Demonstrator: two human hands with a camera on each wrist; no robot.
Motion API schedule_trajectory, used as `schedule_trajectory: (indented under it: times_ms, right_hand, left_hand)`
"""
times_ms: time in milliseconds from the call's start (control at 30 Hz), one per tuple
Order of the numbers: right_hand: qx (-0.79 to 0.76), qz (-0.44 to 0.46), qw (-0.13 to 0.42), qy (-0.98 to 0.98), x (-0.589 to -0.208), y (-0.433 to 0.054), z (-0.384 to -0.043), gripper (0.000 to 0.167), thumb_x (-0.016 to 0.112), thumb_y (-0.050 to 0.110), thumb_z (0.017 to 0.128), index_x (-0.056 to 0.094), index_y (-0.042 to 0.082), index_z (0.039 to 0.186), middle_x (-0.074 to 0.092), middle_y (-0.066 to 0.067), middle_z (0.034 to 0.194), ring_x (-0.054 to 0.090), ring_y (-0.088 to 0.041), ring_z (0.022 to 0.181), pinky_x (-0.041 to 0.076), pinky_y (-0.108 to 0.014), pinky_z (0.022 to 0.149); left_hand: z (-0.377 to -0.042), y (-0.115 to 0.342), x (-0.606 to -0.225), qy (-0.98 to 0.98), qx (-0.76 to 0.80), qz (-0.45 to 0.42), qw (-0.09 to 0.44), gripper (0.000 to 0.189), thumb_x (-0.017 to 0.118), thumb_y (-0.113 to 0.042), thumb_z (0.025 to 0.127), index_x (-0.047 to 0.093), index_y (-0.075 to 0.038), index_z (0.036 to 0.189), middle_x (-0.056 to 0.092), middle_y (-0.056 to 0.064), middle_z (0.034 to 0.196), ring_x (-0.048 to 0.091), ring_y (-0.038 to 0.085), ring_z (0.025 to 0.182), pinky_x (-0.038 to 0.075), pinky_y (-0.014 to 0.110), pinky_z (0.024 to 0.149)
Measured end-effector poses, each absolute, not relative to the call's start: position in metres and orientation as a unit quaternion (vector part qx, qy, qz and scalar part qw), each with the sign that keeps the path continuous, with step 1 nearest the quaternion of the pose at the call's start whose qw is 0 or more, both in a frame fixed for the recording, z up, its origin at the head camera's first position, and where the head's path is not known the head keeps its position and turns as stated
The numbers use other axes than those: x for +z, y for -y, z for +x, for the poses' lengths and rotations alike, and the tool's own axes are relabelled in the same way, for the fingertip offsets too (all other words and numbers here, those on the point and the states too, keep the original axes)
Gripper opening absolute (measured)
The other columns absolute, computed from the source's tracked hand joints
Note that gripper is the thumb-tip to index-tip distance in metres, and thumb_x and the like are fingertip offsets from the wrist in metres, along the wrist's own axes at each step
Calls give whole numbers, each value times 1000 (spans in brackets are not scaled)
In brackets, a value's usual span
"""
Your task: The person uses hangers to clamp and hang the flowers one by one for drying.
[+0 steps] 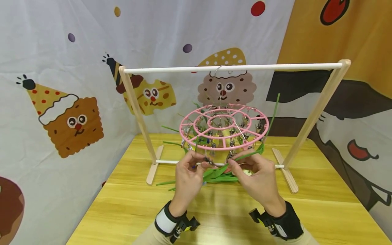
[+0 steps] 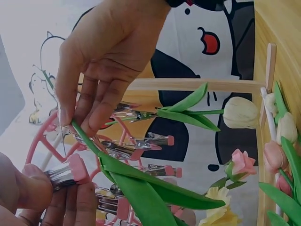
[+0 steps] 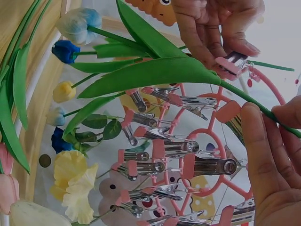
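Note:
In the head view my left hand (image 1: pixel 190 173) and right hand (image 1: pixel 257 173) are near each other below the front rim of a pink round hanger (image 1: pixel 223 148). My left hand pinches a metal clip with pink tips (image 2: pixel 70 172) between thumb and fingers. The thumb and fingers of my right hand hold the green stem of an artificial tulip (image 3: pixel 254 101), just beside that clip. Long green leaves (image 3: pixel 146 75) spread from this stem, and a pale blue bloom (image 3: pixel 79 26) seems to be at its far end. Whether the clip's tips are parted is unclear.
The hanger hangs from a white rod (image 1: pixel 171 69) on a wooden stand (image 1: pixel 316 112). Several clips hold flowers, among them a white tulip (image 2: pixel 240 112) and a yellow flower (image 3: pixel 73 181). Loose green-stemmed flowers (image 1: pixel 214 175) lie on the wooden table (image 1: pixel 122 204) beneath.

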State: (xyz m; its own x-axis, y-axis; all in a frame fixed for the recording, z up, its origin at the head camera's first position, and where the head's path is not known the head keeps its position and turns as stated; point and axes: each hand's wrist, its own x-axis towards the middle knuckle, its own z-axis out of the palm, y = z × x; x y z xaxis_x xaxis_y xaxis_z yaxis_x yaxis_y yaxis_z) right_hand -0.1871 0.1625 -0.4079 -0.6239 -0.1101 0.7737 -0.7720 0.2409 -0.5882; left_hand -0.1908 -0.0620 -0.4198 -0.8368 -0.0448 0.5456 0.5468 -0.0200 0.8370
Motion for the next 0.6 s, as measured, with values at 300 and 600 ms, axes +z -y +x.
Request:
schedule_trajectory:
  times_ms: [300, 600]
  right_hand:
    - [552, 319, 296, 712, -408, -159, -187, 30, 81, -24, 93, 78, -3, 114, 83, -19, 105, 84, -5, 89, 73, -26, 77]
    - [561, 345, 307, 687, -410, -155, -189, 35, 80, -28, 91, 79, -2, 115, 81, -18, 102, 86, -17, 82, 73, -27, 76]
  left_hand:
    - [-189, 62, -418, 656, -703, -187, 200, 5, 79, 3, 107, 75, 1, 107, 87, 26, 109, 86, 15, 95, 73, 31, 89]
    - [-191, 62, -421, 658, -707, -180, 189, 6, 79, 5, 106, 73, 3, 107, 86, 28, 109, 85, 16, 98, 73, 29, 90]
